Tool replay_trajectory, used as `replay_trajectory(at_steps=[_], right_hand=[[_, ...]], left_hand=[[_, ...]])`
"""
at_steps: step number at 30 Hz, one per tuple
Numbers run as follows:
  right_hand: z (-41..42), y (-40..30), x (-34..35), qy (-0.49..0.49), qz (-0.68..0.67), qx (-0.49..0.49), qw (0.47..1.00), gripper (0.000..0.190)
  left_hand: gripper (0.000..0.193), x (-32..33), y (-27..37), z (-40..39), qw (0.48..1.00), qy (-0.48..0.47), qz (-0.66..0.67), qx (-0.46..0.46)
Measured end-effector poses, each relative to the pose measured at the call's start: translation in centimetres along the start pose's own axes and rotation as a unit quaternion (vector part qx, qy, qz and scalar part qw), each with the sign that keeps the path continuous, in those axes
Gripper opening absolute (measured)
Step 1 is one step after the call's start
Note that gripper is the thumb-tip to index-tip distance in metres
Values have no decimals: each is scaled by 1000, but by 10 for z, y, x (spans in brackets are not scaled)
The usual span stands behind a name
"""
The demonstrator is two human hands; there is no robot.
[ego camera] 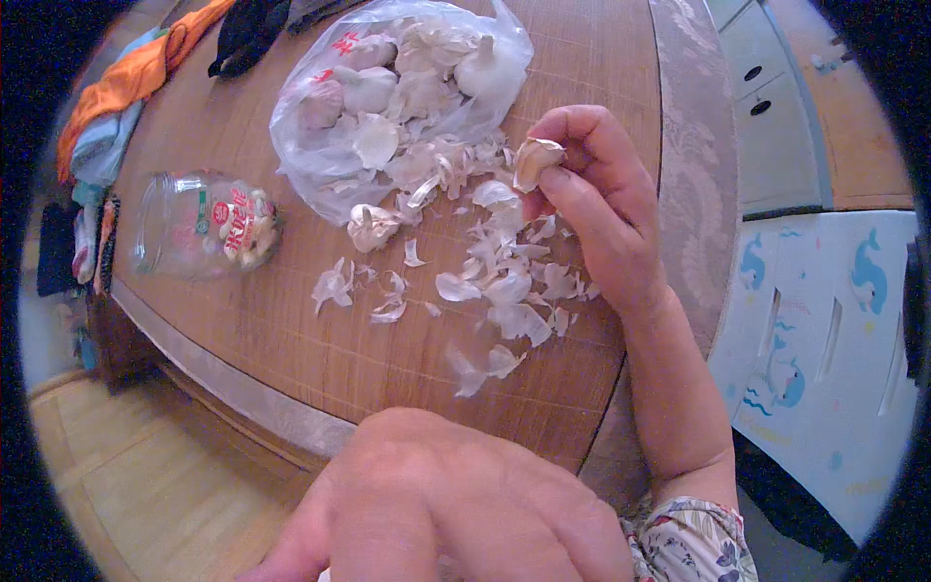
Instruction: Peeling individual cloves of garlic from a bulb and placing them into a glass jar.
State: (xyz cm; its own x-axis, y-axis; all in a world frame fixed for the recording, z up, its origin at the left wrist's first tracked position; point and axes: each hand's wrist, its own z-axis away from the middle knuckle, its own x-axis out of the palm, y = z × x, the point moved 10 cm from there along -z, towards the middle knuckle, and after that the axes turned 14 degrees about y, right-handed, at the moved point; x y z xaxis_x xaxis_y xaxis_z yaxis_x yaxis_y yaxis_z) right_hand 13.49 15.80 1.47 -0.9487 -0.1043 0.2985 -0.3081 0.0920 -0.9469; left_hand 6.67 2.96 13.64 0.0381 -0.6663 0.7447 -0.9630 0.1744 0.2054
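My right hand [607,196] pinches a garlic clove [537,164], partly covered in papery skin, between thumb and fingers above the table. Close to the camera, the back of my left hand [451,502] fills the bottom of the view; its fingertips are hidden, so I cannot tell what they hold. Loose garlic skins [505,280] lie scattered below and left of my right hand. A partly broken garlic bulb [372,227] rests beside the front of a clear plastic bag [291,138]. Several whole garlic bulbs [367,89] and more skins are in that bag.
A clear jar [164,233] bearing a printed label stands at the left, with pale cloves [254,247] near its base. Orange cloth [131,87] and dark cloth [251,36] lie along the wooden table's [240,327] far left. A whale-patterned white panel [822,327] is at the right.
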Motion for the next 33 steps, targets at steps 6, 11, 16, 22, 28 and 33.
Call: replay_trajectory(at_steps=[6, 11, 16, 22, 28, 33], right_hand=[[0, -2, 3, -11, -11, -13, 1000, 18], [1, -2, 1, -18, -9, -21, 1000, 19], [1, 0, -1, -15, -16, -3, 1000, 16], [1, -3, 4, -17, -17, -25, 999, 14], [-1, -7, -1, 1, 13, -28, 1000, 15], [-2, -4, -14, 28, 76, -78, 994, 18]], left_hand=[[16, 1, -3, -11, 997, 74, 18, -8], [16, -3, 1, -2, 989, 37, 16, 139], [19, -4, 7, 4, 951, 233, -63, 196], [21, -11, 6, 1, 993, 93, -62, 44], [39, -103, 48, 6, 870, 330, -363, 57], [15, -150, 50, 34, 671, 472, -572, -24]])
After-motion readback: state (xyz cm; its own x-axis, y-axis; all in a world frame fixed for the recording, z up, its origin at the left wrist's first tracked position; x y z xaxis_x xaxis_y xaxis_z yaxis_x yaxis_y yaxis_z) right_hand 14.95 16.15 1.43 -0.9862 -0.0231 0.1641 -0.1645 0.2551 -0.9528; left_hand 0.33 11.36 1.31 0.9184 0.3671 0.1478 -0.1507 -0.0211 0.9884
